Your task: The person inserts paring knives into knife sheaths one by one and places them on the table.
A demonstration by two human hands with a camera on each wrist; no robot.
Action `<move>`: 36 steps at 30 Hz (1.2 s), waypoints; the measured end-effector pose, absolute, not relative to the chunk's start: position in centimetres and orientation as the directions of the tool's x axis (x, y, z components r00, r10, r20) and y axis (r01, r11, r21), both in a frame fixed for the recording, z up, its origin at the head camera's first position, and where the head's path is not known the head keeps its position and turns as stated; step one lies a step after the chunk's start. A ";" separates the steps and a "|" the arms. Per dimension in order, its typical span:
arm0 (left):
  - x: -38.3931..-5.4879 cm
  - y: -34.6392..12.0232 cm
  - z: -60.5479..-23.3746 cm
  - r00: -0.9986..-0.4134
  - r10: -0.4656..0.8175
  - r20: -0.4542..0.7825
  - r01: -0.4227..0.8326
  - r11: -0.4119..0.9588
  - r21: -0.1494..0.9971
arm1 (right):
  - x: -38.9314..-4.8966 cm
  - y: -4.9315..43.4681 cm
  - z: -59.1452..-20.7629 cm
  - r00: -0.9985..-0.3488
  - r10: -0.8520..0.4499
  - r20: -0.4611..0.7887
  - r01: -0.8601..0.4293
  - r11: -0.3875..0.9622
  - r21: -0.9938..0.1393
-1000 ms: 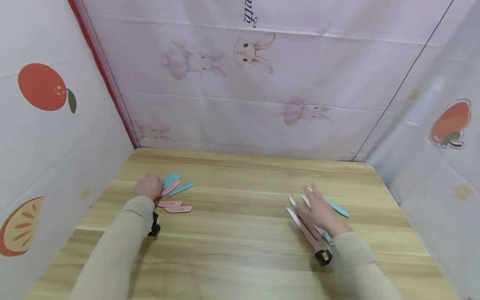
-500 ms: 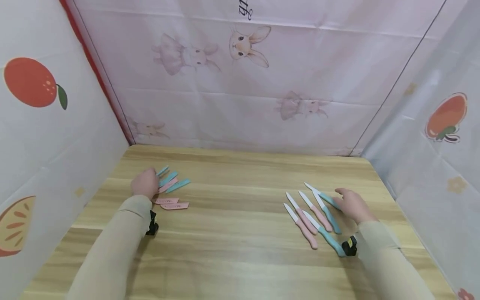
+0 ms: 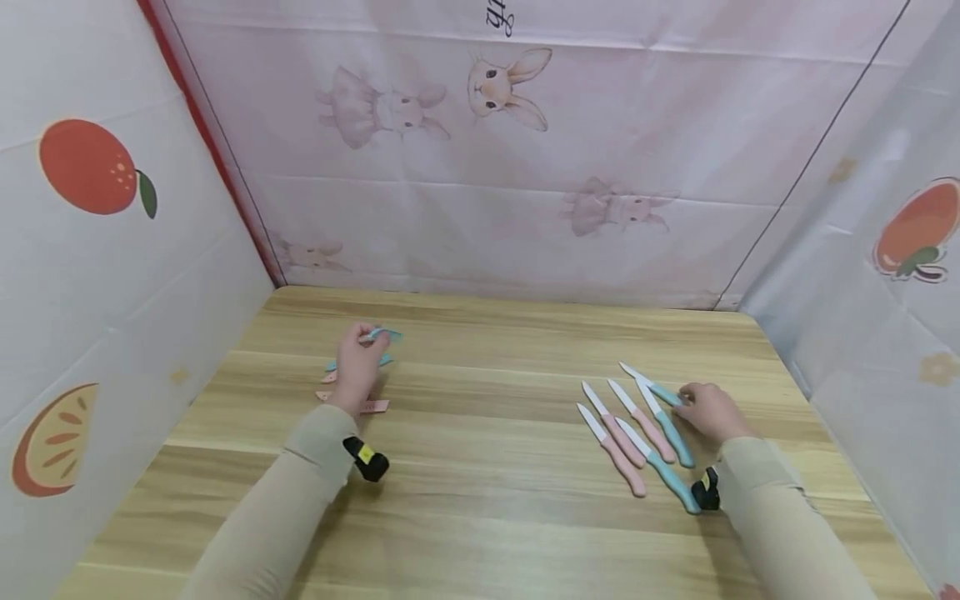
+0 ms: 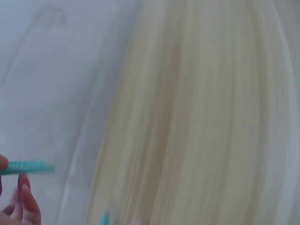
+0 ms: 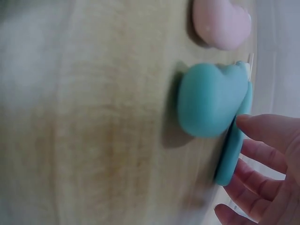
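My left hand is raised over the left of the table and pinches a teal knife sheath, also visible in the left wrist view as a slim teal sheath between thumb and fingers. Beneath that hand lie pink sheaths and teal ones, partly covered by it. At the right, my right hand pinches the handle of the farthest teal paring knife, which lies on the table. The right wrist view has thumb and fingers on opposite sides of this teal handle.
Beside the right hand lie more white-bladed paring knives: two teal, one of them nearest the front, and three pink, including the leftmost pink knife. The wooden table ends at a printed cloth wall, with cloth sides left and right.
My left hand has lifted a teal sheath and moved right from the sheath pile. My right hand has gone from above the knives to the farthest teal knife's handle.
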State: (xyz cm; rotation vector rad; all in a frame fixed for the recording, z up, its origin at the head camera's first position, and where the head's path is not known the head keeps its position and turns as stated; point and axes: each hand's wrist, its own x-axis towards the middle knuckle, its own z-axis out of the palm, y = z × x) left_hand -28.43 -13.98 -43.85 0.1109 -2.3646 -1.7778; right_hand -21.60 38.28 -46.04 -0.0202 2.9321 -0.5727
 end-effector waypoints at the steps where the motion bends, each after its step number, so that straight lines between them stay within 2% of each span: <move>1: -28.1 -13.2 -43.9 -0.985 -0.159 0.063 0.028 0.214 0.977 | -21.6 38.3 -46.0 -0.988 -0.045 -0.148 0.014 0.928 -0.372; 7: -26.5 -8.5 -44.5 -0.988 -0.105 -0.114 -0.101 -0.120 0.988 | -21.6 38.2 -46.1 -0.988 -0.026 -0.154 0.032 0.932 -0.360; 15: -23.9 -4.1 -45.8 -0.946 -0.085 -0.313 -0.229 -0.511 0.828 | -21.5 38.3 -46.4 -0.988 0.032 -0.150 0.086 0.924 -0.372; 17: -23.4 -3.6 -46.1 -0.937 -0.055 -0.344 -0.260 -0.546 0.796 | -21.3 38.4 -46.5 -0.988 0.042 -0.145 0.096 0.917 -0.388; 21: -22.5 -3.7 -46.3 -0.925 0.016 -0.379 -0.332 -0.516 0.790 | -20.6 38.5 -45.9 -0.990 0.103 -0.098 0.136 0.879 -0.458; 26: -21.5 -4.0 -46.5 -0.923 0.070 -0.378 -0.363 -0.485 0.796 | -19.0 37.3 -44.5 -0.957 0.286 0.058 0.193 0.768 -0.610; 29: -20.8 -3.9 -46.7 -0.924 0.086 -0.373 -0.362 -0.508 0.782 | -18.2 35.7 -43.7 -0.905 0.410 0.112 0.212 0.664 -0.717; 31: -20.5 -3.7 -46.8 -0.925 0.103 -0.365 -0.362 -0.527 0.769 | -17.8 34.2 -43.0 -0.859 0.499 0.111 0.207 0.538 -0.817; 34: -20.3 -3.2 -46.4 -0.934 0.130 -0.332 -0.348 -0.540 0.766 | -17.4 31.5 -42.0 -0.802 0.593 0.063 0.074 0.203 -0.976; 36: -20.3 -3.0 -46.0 -0.941 0.133 -0.312 -0.333 -0.546 0.769 | -17.2 29.1 -41.5 -0.787 0.616 0.043 -0.070 -0.021 -0.997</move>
